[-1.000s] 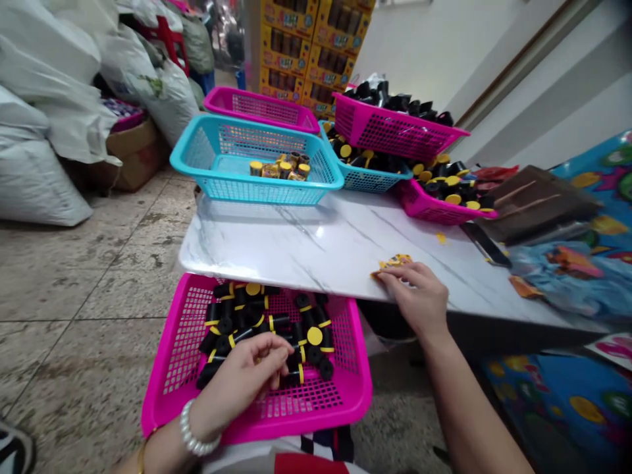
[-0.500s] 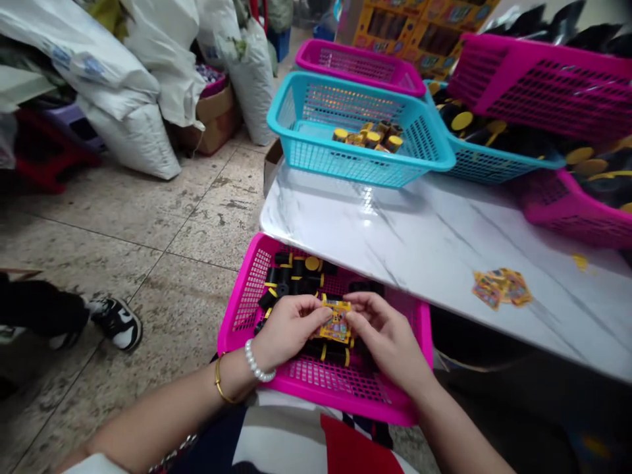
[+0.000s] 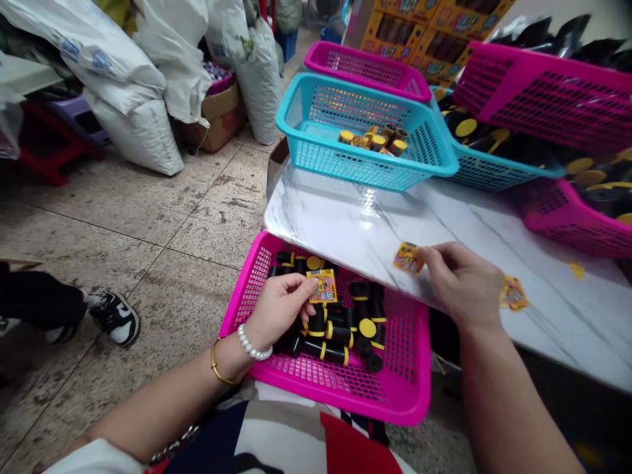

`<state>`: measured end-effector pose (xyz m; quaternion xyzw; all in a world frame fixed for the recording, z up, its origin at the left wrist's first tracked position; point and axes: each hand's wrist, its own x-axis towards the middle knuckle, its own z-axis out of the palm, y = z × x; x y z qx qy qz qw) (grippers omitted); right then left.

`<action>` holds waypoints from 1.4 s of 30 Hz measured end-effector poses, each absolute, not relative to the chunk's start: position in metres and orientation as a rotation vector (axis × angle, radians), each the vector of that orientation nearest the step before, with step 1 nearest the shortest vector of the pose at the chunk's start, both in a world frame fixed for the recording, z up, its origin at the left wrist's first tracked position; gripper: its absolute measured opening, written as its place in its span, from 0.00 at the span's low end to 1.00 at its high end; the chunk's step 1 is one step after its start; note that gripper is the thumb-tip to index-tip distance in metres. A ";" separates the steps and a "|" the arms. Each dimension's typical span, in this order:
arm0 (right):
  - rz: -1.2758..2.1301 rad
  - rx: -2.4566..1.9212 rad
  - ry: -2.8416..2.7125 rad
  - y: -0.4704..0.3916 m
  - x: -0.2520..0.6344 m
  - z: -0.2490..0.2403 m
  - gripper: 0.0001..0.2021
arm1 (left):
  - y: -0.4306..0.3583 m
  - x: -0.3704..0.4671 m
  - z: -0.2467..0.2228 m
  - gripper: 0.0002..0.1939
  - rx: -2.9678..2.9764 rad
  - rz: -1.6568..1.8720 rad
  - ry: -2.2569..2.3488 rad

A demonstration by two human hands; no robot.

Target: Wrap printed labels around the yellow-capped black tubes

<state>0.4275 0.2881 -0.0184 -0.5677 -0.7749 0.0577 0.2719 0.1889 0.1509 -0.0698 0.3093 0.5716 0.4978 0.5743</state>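
Observation:
My left hand (image 3: 282,304) pinches a yellow printed label (image 3: 323,286) over the pink basket (image 3: 409,395). Under it in the basket lie several black cylinders with yellow ends (image 3: 340,334). Over the front edge of the marble-patterned table, my right hand (image 3: 461,280) holds another yellow label (image 3: 409,257) between thumb and fingers. Partly hidden behind my right hand, more labels (image 3: 514,294) lie on the table (image 3: 345,227).
A blue basket (image 3: 365,164) with a few wrapped cylinders stands at the table's back. Filled baskets (image 3: 543,92) crowd the right side. White sacks (image 3: 143,131) and a person's shoe (image 3: 117,319) are on the floor at left.
My right hand has moved right, from beside my left hand to the table, and now holds a separate label. My left hand keeps its label, slightly further left and higher.

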 end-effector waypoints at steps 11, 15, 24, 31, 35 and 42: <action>0.975 -1.250 -2.109 0.195 0.369 -0.034 0.09 | 0.135 0.196 -0.065 0.17 0.838 1.050 1.370; 1.101 -1.289 -2.044 0.175 0.355 -0.052 0.17 | 0.126 0.197 -0.062 0.14 0.776 1.182 1.357; 0.842 -1.257 -2.066 0.167 0.358 -0.061 0.16 | 0.113 0.195 -0.054 0.16 0.890 1.287 1.394; 0.764 -1.031 -2.204 0.165 0.352 -0.068 0.07 | 0.117 0.191 -0.062 0.10 0.653 1.264 1.359; 0.833 -0.989 -2.220 0.161 0.348 -0.075 0.04 | 0.114 0.186 -0.067 0.10 0.604 1.212 1.376; 1.048 -0.934 -2.293 0.165 0.351 -0.071 0.08 | 0.106 0.182 -0.073 0.11 0.534 1.055 1.331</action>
